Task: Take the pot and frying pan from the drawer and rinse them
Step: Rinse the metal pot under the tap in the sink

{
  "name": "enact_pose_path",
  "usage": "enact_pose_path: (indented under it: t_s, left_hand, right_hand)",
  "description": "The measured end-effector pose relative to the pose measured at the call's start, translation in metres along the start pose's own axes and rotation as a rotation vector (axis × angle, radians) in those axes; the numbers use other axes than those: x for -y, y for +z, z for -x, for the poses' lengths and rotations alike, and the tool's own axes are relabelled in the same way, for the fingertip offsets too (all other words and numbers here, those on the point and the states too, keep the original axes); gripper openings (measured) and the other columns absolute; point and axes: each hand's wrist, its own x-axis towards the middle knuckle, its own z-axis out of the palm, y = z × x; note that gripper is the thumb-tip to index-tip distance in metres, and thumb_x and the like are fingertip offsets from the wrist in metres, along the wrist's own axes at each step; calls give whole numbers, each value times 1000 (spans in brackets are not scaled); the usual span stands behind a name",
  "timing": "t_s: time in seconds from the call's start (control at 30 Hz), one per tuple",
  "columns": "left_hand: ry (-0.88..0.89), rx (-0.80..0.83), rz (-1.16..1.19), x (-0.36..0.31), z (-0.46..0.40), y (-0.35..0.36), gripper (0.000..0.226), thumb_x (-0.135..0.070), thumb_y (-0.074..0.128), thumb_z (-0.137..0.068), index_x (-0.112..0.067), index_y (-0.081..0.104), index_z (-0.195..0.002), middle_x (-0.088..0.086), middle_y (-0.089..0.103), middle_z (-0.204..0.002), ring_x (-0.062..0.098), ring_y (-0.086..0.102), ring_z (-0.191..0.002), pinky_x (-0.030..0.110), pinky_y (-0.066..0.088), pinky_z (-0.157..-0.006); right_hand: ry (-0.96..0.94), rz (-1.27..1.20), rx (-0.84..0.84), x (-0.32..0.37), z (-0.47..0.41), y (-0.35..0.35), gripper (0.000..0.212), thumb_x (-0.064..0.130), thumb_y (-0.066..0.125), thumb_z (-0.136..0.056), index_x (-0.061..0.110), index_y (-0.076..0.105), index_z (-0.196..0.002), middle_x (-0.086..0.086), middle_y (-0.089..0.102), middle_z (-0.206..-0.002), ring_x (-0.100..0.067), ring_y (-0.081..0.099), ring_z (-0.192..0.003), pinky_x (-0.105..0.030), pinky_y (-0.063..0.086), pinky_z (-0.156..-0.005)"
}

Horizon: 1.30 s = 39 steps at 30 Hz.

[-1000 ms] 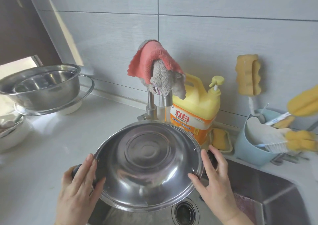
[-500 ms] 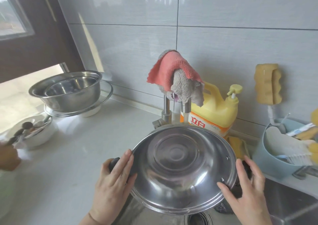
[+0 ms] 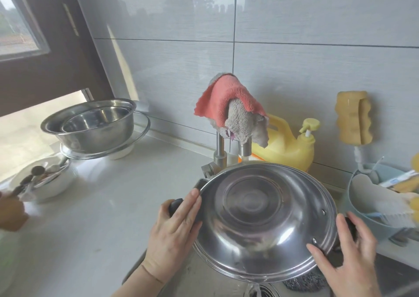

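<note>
Steel pot — big and shiny — is held over the sink, tipped so its open inside faces the person. It has a dark handle on each side. The left hand grips the left handle, with the fingers lying along the pot's rim and the thumb curled round the dark grip. The right hand is on the right handle; its fingers are spread and fairly straight, the thumb lies against the pot's rim, and I cannot tell if the fingers wrap round the handle. A thin stream of water drips from the low edge of the pot down toward the drain.

Just behind the pot stands the tap, with a pink and grey cloth draped over its top. A yellow soap jug with a pump sits behind the tap, against the grey wall tiles. A yellow sponge sticks up by the wall to the right. Below it is a pale blue tub holding brushes.

On the white counter to the left, two steel bowls sit one inside the other, on top of a glass lid and a white dish. Near them a white bowl holds spoons. A dark scrubber lies in the sink under the pot.
</note>
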Motion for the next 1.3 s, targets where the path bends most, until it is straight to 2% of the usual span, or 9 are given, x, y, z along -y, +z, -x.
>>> enact_pose_path:
  t_s: [0.17, 0.33, 0.53, 0.73, 0.87, 1.0, 1.07, 1.17, 1.3]
  left_hand:
    - [-1, -1, -13, 2, 2, -1, 69, -15, 70, -82, -20, 37, -142, -11, 34, -151, 34, 54, -87, 27, 42, -91]
    - [-28, 9, -44, 11, 11, -8, 63, -20, 66, -85, -19, 37, -142, -11, 32, -152, 35, 58, -88, 25, 40, -96]
    - [-66, 32, -72, 16, 21, -20, 59, -25, 61, -88, -20, 36, -142, -14, 28, -153, 36, 58, -87, 27, 41, -94]
    - [-77, 70, -49, 10, 27, -18, 64, -22, 63, -86, -20, 35, -143, -13, 30, -153, 32, 57, -91, 20, 36, -99]
    - [-76, 106, -18, 4, 29, -9, 63, -23, 63, -87, -19, 36, -143, -11, 32, -152, 35, 56, -91, 26, 42, -91]
    - [-72, 155, -15, 0, 33, 1, 63, -25, 61, -88, -19, 33, -144, -8, 33, -152, 36, 53, -89, 31, 44, -87]
    - [-86, 199, -5, 0, 36, 6, 64, -25, 59, -89, -19, 32, -146, -7, 33, -152, 34, 51, -89, 33, 45, -86]
    - [-121, 288, -4, -1, 43, 12, 61, -28, 55, -89, -16, 35, -146, -7, 32, -153, 31, 49, -89, 34, 49, -86]
    - [-168, 425, 15, 0, 52, 21, 63, -31, 52, -87, -18, 35, -146, -11, 27, -155, 26, 47, -87, 31, 48, -88]
  right_hand:
    - [-15, 8, 20, 0, 0, 0, 75, 53, 55, -85, -8, 48, -128, -30, 35, -134, -16, 33, -134, -29, 31, -113]
    - [-6, -54, 63, 11, -1, 7, 69, 56, 52, -85, 9, 40, -135, -25, 34, -136, -10, 29, -136, -21, 26, -114]
    - [-6, -112, 96, 16, 6, 19, 68, 56, 52, -86, 12, 39, -136, -21, 32, -137, -13, 30, -136, -21, 25, -114]
    - [17, -117, 110, 15, 14, 15, 69, 59, 50, -86, 10, 40, -135, -24, 34, -136, -8, 28, -137, -17, 24, -113]
    - [72, -99, 162, 8, 21, 9, 72, 62, 47, -85, 11, 39, -136, -23, 34, -137, -7, 26, -137, -16, 22, -114]
    - [149, -102, 212, 2, 26, 3, 73, 64, 49, -83, 18, 38, -139, -8, 30, -144, -2, 25, -137, -12, 21, -112]
    - [175, -93, 250, 1, 30, 2, 74, 52, 61, -76, 30, 34, -142, 11, 22, -147, 1, 22, -137, -8, 19, -110]
    - [225, -94, 363, -4, 40, 3, 100, 21, 80, -66, 46, 22, -144, 21, 14, -147, 8, 18, -136, -7, 20, -107]
    - [283, -89, 459, -12, 56, 9, 116, 7, 86, -61, 53, 18, -142, 27, 11, -144, 12, 18, -133, -26, 34, -103]
